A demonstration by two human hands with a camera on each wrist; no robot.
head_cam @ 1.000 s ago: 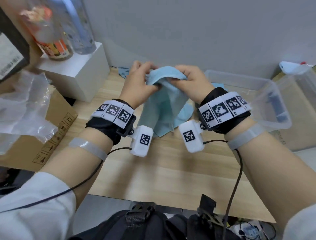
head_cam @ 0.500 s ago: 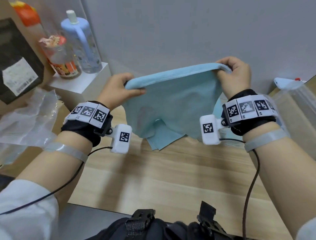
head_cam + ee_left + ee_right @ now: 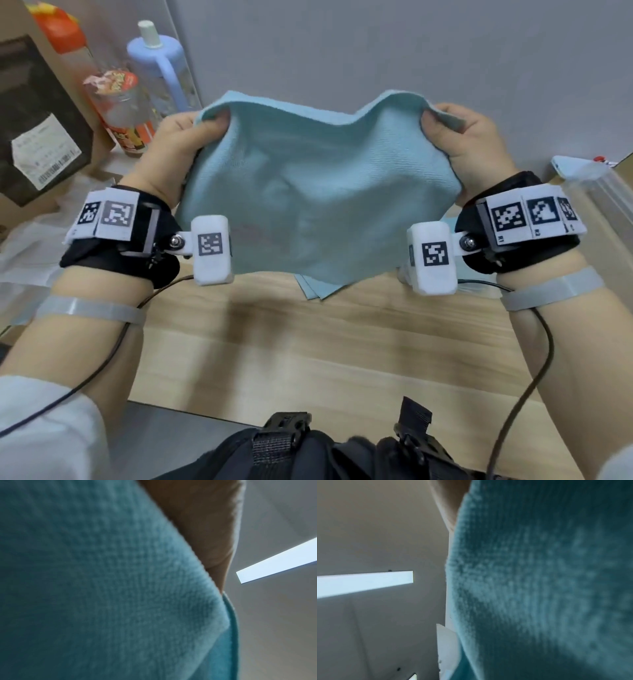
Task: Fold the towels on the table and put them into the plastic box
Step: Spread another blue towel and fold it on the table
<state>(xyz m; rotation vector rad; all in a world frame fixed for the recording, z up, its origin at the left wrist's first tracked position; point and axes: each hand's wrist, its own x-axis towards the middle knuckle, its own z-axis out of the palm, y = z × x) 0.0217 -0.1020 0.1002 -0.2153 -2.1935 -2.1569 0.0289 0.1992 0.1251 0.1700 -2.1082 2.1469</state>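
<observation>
A light blue towel (image 3: pixel 318 192) hangs spread in the air above the wooden table (image 3: pixel 308 342). My left hand (image 3: pixel 185 137) pinches its upper left corner and my right hand (image 3: pixel 459 137) pinches its upper right corner. The top edge sags a little between them. Below the towel's lower edge, more blue towels (image 3: pixel 318 289) lie flat on the table, mostly hidden. The blue cloth fills both wrist views, the towel (image 3: pixel 102 588) beside my palm on the left and the towel (image 3: pixel 539 588) close to the lens on the right. The clear plastic box (image 3: pixel 603 202) shows only at the right edge.
At the back left stand a blue bottle (image 3: pixel 161 68), a printed cup (image 3: pixel 120 109) and an orange-capped bottle (image 3: pixel 61 31). A dark box with a label (image 3: pixel 37 137) and crumpled clear plastic (image 3: pixel 24 246) lie at the far left. A grey wall runs behind the table.
My hands moved apart and lifted, spreading the bunched towel open in the air. Since half a second ago the towel has come closer and its top edge has slackened.
</observation>
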